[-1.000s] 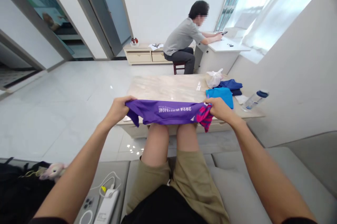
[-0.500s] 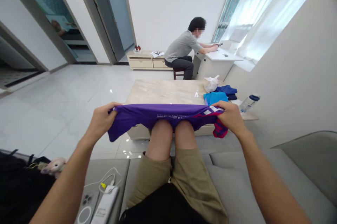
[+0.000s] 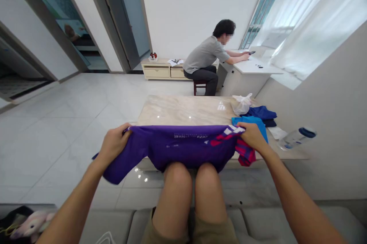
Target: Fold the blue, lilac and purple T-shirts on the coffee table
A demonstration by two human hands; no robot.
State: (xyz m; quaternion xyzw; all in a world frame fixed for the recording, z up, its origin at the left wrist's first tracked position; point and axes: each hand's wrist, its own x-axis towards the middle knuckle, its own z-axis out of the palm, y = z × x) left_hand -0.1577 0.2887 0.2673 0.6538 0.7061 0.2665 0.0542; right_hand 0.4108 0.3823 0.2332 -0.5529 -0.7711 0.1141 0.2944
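Observation:
A purple shirt (image 3: 189, 146) with white print and a red-and-pink patterned part at its right end is stretched sideways above my knees. My left hand (image 3: 116, 142) is closed on its upper left corner, and a purple sleeve hangs below that hand. At the upper right corner, beside the white stripes, my right hand (image 3: 252, 135) grips the fabric. The shirt's upper edge is pulled nearly straight between both hands, and its lower part droops near my knees. Light blue folded cloth (image 3: 254, 123) lies on the table just behind my right hand.
The marble-topped table (image 3: 172, 110) also bears a white plastic bag (image 3: 241, 104), dark blue clothes (image 3: 261, 113) and a clear bottle (image 3: 298, 139). A person (image 3: 206, 54) sits at a white desk (image 3: 255, 66), holding a phone. A plush toy (image 3: 31, 225) lies on the sofa at lower left.
The view has tilted upward, so the table and the knees show more fully. The shirt hangs more open, with more of its printed front visible. Both hands keep their hold.

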